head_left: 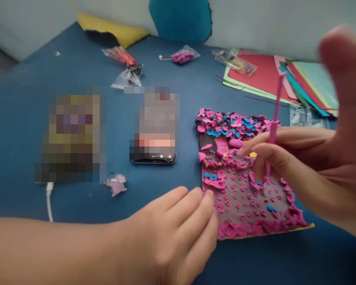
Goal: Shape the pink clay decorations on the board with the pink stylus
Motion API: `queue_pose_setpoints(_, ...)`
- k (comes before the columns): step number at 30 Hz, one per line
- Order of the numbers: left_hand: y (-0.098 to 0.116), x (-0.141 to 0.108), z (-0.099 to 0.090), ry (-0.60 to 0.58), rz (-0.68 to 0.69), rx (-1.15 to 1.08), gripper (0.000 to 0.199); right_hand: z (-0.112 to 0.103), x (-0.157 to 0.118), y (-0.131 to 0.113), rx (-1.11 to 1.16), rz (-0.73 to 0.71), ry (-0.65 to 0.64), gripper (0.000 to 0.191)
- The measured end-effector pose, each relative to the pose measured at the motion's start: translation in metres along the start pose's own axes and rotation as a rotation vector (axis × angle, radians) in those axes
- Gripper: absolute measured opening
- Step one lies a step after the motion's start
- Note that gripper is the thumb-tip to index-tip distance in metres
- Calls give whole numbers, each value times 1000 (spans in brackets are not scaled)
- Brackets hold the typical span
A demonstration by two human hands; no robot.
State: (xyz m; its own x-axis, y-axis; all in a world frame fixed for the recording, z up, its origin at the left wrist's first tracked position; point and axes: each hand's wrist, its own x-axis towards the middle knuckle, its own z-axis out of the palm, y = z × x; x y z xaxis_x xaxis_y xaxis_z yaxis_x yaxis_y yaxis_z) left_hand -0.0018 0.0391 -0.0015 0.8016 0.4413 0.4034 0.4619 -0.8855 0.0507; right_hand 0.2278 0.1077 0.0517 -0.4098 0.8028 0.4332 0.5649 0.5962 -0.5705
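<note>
A board point(243, 198) covered in modelling clay lies on the blue table. Pink, blue and dark petal-like pieces crowd its top, small pink rings dot the mauve lower part, and a ruffled pink border runs along the bottom. My left hand point(180, 233) is closed with its fingertips at the board's left edge. Over the right side of the board, my right hand point(308, 158) grips a thin pink modelling tool point(273, 132) between two fingers. Its thumb is raised apart and blurred. The tool slants upward, its lower end partly hidden by the fingers.
A phone point(154, 159) and a pixelated device point(71, 138) with a white cable point(49, 202) lie left of the board. Nearby is a lilac charm point(118, 185). Bagged pink clay point(182, 56), a red bag point(123, 55) and coloured sheets point(255, 75) are behind.
</note>
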Motion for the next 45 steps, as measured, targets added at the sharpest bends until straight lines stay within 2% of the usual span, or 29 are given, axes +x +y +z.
queue_pose_setpoints(1, 0, 0, -1, -3, 17, -5, 28, -1, 0, 0, 5, -4, 2, 57)
queue_pose_setpoints(3, 0, 1, -1, -6, 42, -15, 27, -3, 1, 1, 67, -23, -10, 41)
queue_pose_setpoints(5, 0, 1, -2, -5, 56, -26, 24, -4, 4, 3, 245, -62, -75, 35)
queue_pose_setpoints(7, 1, 2, -1, 4, 49, -34, 22, -5, 10, 7, 414, -23, -254, 35)
queue_pose_setpoints(11, 3, 1, -1, 31, 21, 2, 25, -1, 14, 8, 541, 56, -230, 22)
queue_pose_setpoints(13, 4, 0, 0, 30, 22, 35, 26, 2, 10, 5, 489, 59, -248, 18)
queue_pose_setpoints(18, 6, -1, 5, 89, -29, 61, 24, 8, 0, -2, 140, -172, -189, 17)
queue_pose_setpoints(21, 7, -1, 7, 116, -23, 47, 24, 11, -2, 2, 76, -242, -279, 16)
queue_pose_setpoints(24, 7, -2, 5, 56, -30, 49, 27, 14, -4, 8, 0, -293, -329, 14)
queue_pose_setpoints(27, 7, -3, 2, 16, -15, 67, 29, 15, -6, 9, -25, -309, -314, 15)
queue_pose_setpoints(34, 6, -2, 0, 7, -2, 51, 28, 16, -5, 3, -39, -309, -357, 17)
queue_pose_setpoints(40, 8, -3, 1, -15, -14, 71, 29, 17, -7, 5, -69, -357, -303, 17)
queue_pose_setpoints(42, 8, -2, 3, 4, -18, 69, 29, 18, -8, 6, -78, -365, -298, 17)
queue_pose_setpoints(45, 8, -1, 6, 102, -26, 59, 27, 20, -7, 7, -65, -357, -320, 19)
